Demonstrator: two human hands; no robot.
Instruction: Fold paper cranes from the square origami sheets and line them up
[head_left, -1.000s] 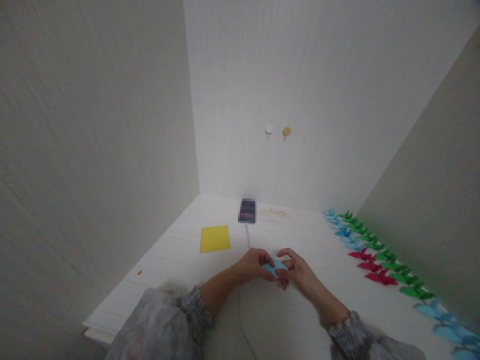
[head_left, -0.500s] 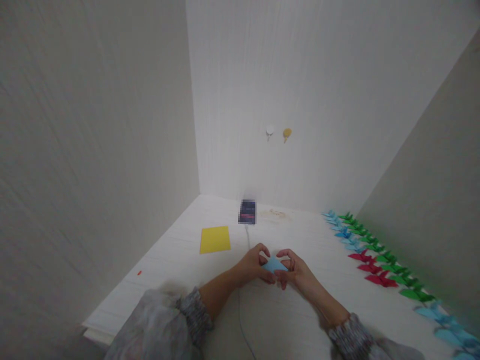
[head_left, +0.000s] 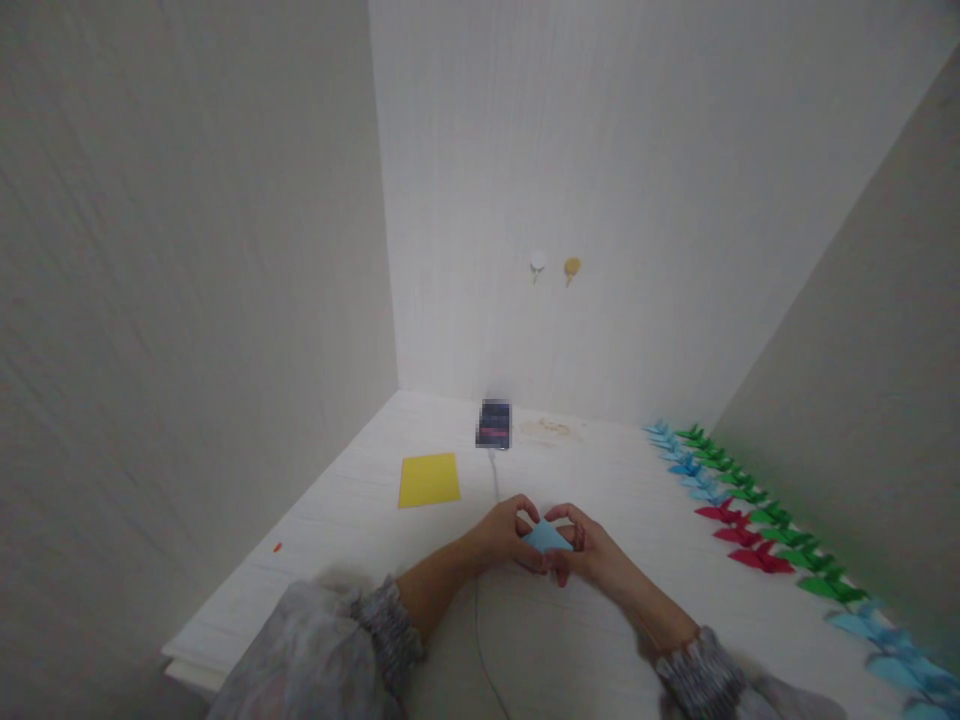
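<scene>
A small folded piece of light blue origami paper [head_left: 547, 537] is held between my two hands, above the white table. My left hand [head_left: 511, 534] grips its left side, thumb below and index finger curled over the top. My right hand [head_left: 582, 543] pinches the right side, the index fingertip at the upper corner and the thumb at the lower edge. The paper shows a roughly diamond-shaped face; its back and side corners are hidden by my fingers.
A yellow paper square [head_left: 429, 480] lies left of my hands. Behind stands a phone [head_left: 494, 424] with a cable [head_left: 480, 640] running toward me. Rows of folded paper cranes [head_left: 761, 557] line the right side. Two hooks [head_left: 572, 267] are on the wall.
My right index finger has moved left and slightly down to the paper's upper corner. The blue paper is turned a little in my hands and sits slightly lower.
</scene>
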